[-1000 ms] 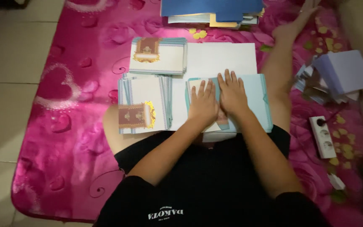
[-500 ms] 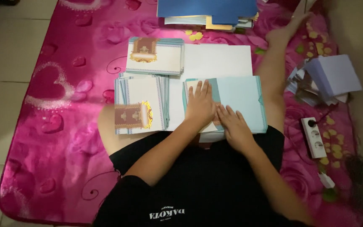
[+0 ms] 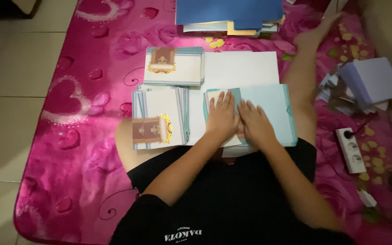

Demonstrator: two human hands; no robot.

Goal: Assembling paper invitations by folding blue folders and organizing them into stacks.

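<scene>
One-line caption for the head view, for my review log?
Both hands, left hand and right hand, press flat on a light blue card beside stacked cards on a pink mat.

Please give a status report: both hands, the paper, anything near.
Left hand and right hand flat, side by side on light blue folded sheet. Sheet lies on white paper. Card stack to the left, apart from hands.

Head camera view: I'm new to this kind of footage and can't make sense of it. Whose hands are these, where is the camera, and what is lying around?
The camera sits on a person's head and looks down, so both hands are their own. The left hand and right hand press flat, side by side, on a light blue folded card lying on a white sheet. Neither hand grips anything. To the left lie two stacks of decorated cards on a pink rug. Blue folders lie beyond, and a white power strip at the right.
</scene>
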